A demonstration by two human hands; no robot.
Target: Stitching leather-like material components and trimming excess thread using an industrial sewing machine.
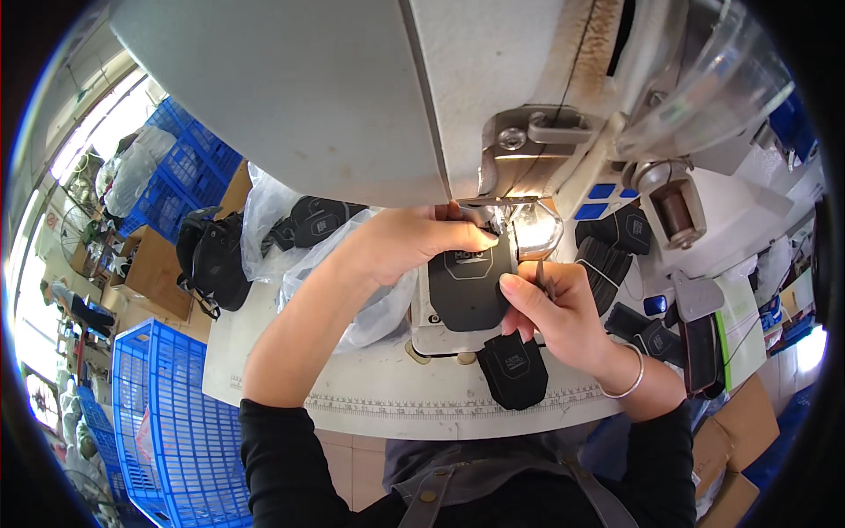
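Note:
A black fabric patch (473, 290) with cut corners and a printed mark lies on the bed of a sewing machine (290, 97), its far edge by the lit needle area. My left hand (407, 245) grips its upper left side, thumb on top; the other fingers are partly hidden behind the machine. At the right edge, my right hand (561, 312) pinches the patch between thumb and fingers. A thin dark pointed tool (540, 278), perhaps thread snips, sticks out of the same hand. Just below, a second black patch (513, 371) overhangs the bed onto the table.
Several black patches are stacked (604, 271) to the right. Clear plastic bags (374, 317) and a black bag (216, 260) lie left. A blue crate (180, 422) stands beside the white table (352, 400), which has a ruler along its edge. A thread spool (675, 220) hangs right.

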